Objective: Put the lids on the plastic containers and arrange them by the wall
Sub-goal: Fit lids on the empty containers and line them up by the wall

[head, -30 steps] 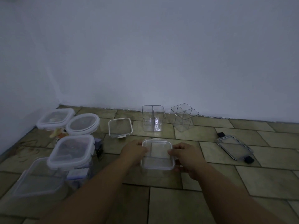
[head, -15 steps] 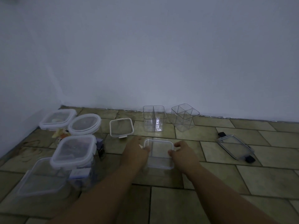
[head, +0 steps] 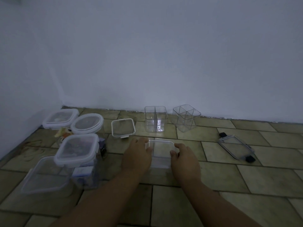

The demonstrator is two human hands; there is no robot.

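Observation:
A clear square container [head: 161, 153] sits on the tiled floor in front of me. My left hand [head: 137, 155] grips its left side and my right hand [head: 184, 158] grips its right side, thumbs over the rim. Two lidless clear divided containers [head: 156, 119] [head: 186, 117] stand by the wall. A loose square lid [head: 123, 128] lies left of them. A rectangular lid with black clips [head: 236, 148] lies on the floor to the right.
At the left corner stand several lidded containers: a square one [head: 60, 118], a round one [head: 87, 123], a tall one [head: 77, 149] and a flat one [head: 45, 175] nearest me. The white wall [head: 164, 63] runs along the back.
Both hands have slid the clear container a little farther from me along the floor, towards the wall. The view has shifted slightly.

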